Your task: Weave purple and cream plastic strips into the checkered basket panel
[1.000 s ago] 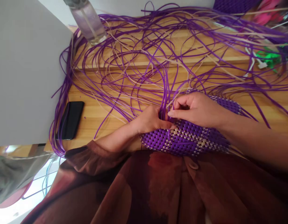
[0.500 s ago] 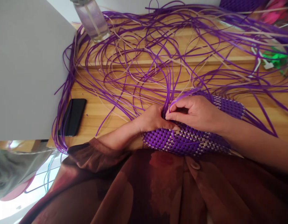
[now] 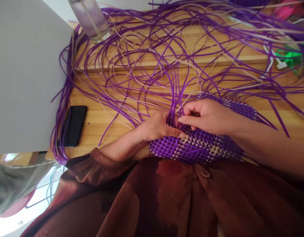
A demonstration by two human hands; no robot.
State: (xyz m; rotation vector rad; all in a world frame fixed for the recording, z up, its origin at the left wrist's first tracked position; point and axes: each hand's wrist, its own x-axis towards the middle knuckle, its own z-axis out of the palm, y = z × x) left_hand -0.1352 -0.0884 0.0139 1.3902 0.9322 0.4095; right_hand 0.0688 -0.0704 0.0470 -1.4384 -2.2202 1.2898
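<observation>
A purple and beige woven piece point(image 3: 198, 148) lies at the table's near edge, against my clothes. My left hand point(image 3: 160, 126) grips its upper left edge, thumb on top of the weave, with purple strands point(image 3: 175, 95) rising beside its fingers. Just to the right, my right hand point(image 3: 203, 117) is closed, thumb and index finger pinching a purple strand close to the weave. The pinched stretch is partly hidden by the fingers. Behind my right wrist, another part of the weave point(image 3: 238, 107) shows, with loose strands trailing from it.
Long purple and beige strands sprawl over the wooden table point(image 3: 92, 125) and its raised back ledge. A black phone point(image 3: 73, 126) lies at left. A clear bottle point(image 3: 90, 19) stands on the ledge. Green plastic point(image 3: 290, 57) and a white cable point(image 3: 281, 64) are at right.
My right hand has shifted slightly right, and the strand that looped up over its fingers is no longer there. My left hand stays on the weave. The whole view has shifted a little.
</observation>
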